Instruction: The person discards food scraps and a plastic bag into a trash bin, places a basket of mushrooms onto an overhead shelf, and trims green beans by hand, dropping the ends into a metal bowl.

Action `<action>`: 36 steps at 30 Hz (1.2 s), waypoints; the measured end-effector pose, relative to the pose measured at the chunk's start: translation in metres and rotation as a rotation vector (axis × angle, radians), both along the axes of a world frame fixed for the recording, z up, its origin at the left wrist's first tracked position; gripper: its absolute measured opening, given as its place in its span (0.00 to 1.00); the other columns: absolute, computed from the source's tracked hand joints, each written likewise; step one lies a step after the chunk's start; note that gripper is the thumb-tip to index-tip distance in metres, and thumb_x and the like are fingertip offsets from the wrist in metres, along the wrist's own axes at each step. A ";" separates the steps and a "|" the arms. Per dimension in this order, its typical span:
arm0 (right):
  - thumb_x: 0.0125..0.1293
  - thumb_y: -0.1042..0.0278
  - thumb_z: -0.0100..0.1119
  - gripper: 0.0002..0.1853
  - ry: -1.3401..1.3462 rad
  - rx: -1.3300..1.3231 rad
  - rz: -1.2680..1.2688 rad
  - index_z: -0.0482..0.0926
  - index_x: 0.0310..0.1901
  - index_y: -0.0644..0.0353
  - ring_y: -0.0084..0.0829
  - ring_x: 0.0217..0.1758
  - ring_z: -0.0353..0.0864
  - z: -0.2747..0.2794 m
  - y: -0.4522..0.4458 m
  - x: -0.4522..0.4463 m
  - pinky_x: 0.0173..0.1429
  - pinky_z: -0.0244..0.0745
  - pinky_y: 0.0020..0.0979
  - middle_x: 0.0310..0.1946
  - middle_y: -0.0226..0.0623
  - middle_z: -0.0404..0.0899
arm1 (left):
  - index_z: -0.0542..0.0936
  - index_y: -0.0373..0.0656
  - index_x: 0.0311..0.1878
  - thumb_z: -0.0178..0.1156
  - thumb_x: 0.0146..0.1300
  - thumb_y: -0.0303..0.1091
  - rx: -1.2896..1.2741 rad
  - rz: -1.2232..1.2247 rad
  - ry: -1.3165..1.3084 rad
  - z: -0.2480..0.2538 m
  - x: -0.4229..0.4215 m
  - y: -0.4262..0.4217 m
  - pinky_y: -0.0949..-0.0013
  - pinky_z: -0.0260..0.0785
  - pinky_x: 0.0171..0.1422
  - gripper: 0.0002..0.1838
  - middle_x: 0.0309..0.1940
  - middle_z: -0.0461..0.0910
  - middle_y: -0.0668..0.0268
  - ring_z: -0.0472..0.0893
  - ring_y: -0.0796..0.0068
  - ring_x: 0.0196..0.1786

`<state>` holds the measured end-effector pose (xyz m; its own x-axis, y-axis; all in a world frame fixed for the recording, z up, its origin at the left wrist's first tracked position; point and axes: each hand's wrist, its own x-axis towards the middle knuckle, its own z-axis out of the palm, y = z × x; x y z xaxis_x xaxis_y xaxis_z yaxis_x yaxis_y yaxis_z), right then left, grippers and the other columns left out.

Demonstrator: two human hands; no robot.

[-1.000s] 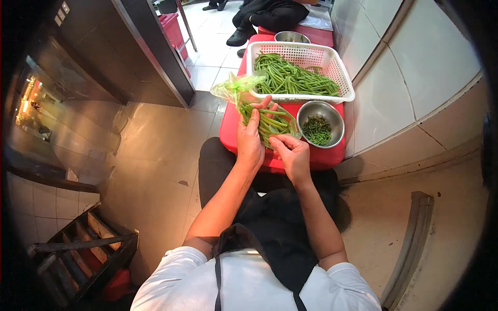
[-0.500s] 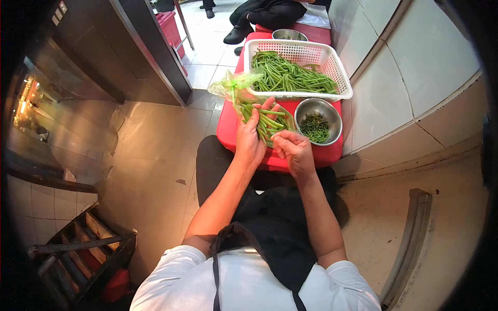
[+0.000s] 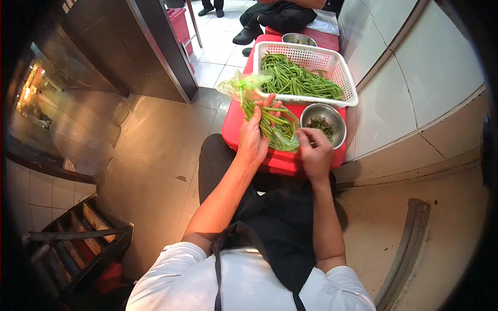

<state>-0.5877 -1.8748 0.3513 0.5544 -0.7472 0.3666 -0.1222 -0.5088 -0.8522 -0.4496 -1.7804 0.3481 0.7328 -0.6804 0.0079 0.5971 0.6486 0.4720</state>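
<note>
My left hand (image 3: 255, 129) is wrapped round a bunch of green beans (image 3: 270, 122), its fingers curled over them. A thin green plastic bag (image 3: 282, 140) lies under and beside the bunch, with its knotted part (image 3: 241, 87) to the upper left. My right hand (image 3: 315, 150) is just right of the bag, thumb and fingers pinched together; what they hold, if anything, is too small to tell. Close beyond it stands a metal bowl (image 3: 337, 122) with small dark green trimmings inside. Behind, a white perforated basket (image 3: 311, 102) holds many long green beans (image 3: 301, 78).
The basket and bowl stand on a red surface (image 3: 233, 124). A second metal bowl (image 3: 299, 37) is behind the basket. Beyond sits a person in dark trousers (image 3: 285, 16). Tiled wall (image 3: 425, 67) on the right; a dark slatted rack (image 3: 78, 243) at lower left.
My right hand has moved right, away from the bean bunch and towards the metal bowl. My left hand keeps its hold on the beans. More of the bag's lower end shows.
</note>
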 end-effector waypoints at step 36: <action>0.66 0.67 0.65 0.11 -0.022 0.129 0.094 0.86 0.42 0.68 0.30 0.34 0.85 0.011 -0.054 -0.015 0.42 0.77 0.30 0.32 0.45 0.86 | 0.71 0.45 0.54 0.46 0.80 0.39 -0.031 -0.087 -0.065 0.009 -0.014 -0.099 0.60 0.74 0.67 0.10 0.69 0.72 0.55 0.73 0.57 0.69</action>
